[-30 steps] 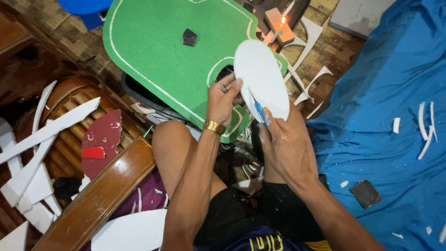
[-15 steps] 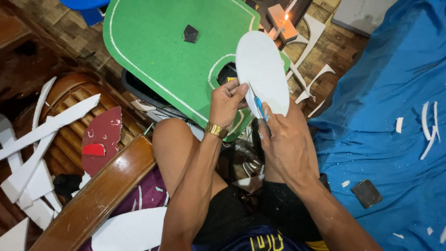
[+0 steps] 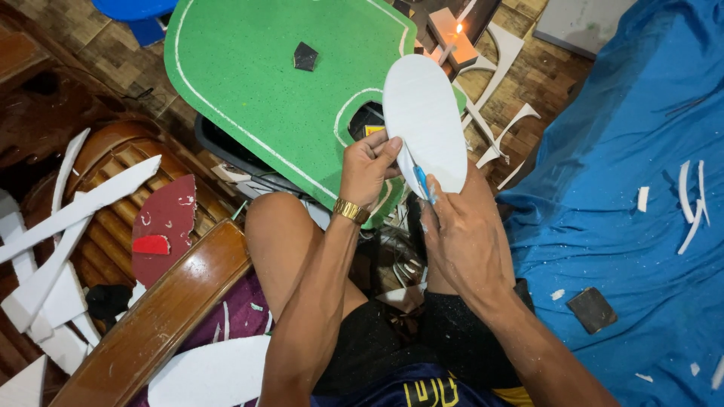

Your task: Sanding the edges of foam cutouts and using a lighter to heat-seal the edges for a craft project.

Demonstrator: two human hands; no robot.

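Right hand (image 3: 467,234), back up, fingers curled round a blue-handled cutter (image 3: 420,181) w/ blade at the edge of the white foam oval (image 3: 424,120). Left hand (image 3: 367,166), just left of oval, pinches its lower edge. Oval flat, smooth, held upright over green board (image 3: 264,75) beyond.

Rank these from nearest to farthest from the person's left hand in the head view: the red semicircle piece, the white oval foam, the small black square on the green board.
From the left hand:
1. White oval foam, pinched in it, just right.
2. Small black square, up on the green board.
3. Red semicircle piece, far left on the wooden chair.
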